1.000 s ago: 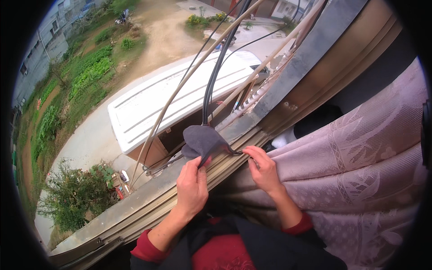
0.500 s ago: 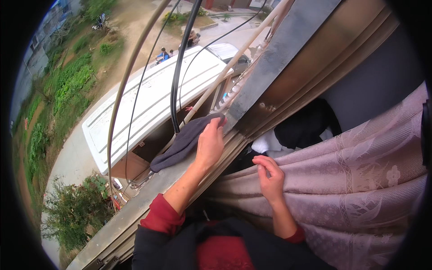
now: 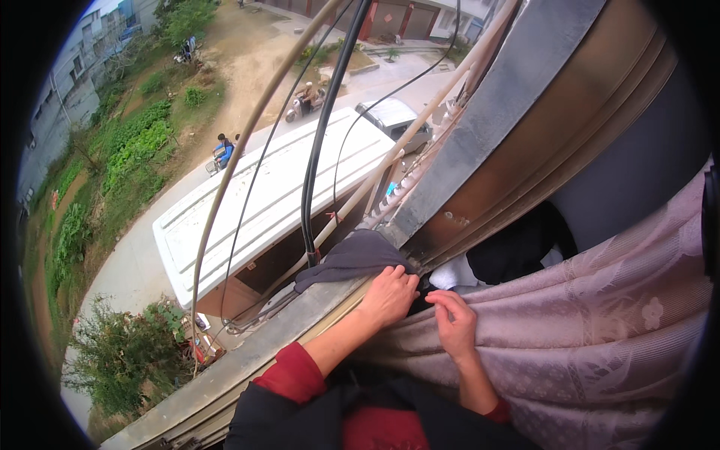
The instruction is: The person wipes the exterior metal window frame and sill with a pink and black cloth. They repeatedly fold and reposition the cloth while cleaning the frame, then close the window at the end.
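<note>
A dark grey cloth (image 3: 352, 259) lies bunched over the outer window ledge, beside the cables and the lower corner of the frame. My left hand (image 3: 390, 295) is at the cloth's inner edge, by the window track, its fingers curled down on that edge. Part of the cloth under the fingertips is hidden. My right hand (image 3: 456, 327) hovers a little to the right, in front of the pink patterned curtain (image 3: 525, 315). Its fingers are loosely bent, the thumb apart from them, and nothing shows in it.
The metal window frame (image 3: 480, 135) slants up to the right. Black cables (image 3: 309, 195) and pale pipes (image 3: 420, 124) run outside the opening. Far below are a white roof (image 3: 277, 187), a road, a car and riders. Black and white fabric (image 3: 510, 247) lies inside behind the curtain.
My left hand has come inward and down from the cloth's far end to its inner edge. The cloth has shifted toward the frame corner. My right hand has barely moved.
</note>
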The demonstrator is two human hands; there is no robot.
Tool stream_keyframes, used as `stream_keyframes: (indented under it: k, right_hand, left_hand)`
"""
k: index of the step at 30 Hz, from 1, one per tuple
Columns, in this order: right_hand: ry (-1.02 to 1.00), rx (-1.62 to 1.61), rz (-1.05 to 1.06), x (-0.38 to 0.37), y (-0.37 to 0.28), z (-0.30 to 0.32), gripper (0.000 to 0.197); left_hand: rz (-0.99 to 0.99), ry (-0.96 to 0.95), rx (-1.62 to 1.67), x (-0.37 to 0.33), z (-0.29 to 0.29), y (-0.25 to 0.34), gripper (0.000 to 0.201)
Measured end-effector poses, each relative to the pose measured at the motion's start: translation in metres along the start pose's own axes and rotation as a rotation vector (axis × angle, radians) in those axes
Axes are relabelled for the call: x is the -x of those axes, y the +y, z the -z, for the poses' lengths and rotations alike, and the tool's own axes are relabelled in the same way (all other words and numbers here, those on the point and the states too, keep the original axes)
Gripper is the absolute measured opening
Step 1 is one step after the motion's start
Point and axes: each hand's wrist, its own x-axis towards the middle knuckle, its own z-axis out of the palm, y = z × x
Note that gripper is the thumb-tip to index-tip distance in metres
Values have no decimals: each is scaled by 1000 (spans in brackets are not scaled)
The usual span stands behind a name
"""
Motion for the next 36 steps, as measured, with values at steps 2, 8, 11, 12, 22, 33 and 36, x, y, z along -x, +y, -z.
stream_keyframes:
  k: [2, 8, 11, 12, 22, 33, 36]
  right_hand:
    - [-9, -31, 8, -4, 1, -3, 18]
    - [-1, -53, 31, -7, 5, -10, 16]
    - [32, 7, -7, -2, 7, -9, 15]
    - [41, 19, -1, 0, 8, -8, 15]
    - [35, 1, 2, 6, 10, 2, 16]
    - [110, 11, -46, 17, 22, 10, 16]
    - [107, -4, -28, 15, 17, 11, 17]
  left_hand:
    - [234, -42, 157, 7, 24, -1, 14]
    - [235, 426, 599, -34, 72, 13, 23]
    - [-64, 564, 648, -64, 64, 33, 32]
    - [-12, 569, 650, -66, 57, 37, 36]
    - [374, 258, 680, -37, -6, 23, 23]
    - [120, 589, 582, -50, 4, 58, 41]
    - [158, 473, 445, -39, -4, 49, 45]
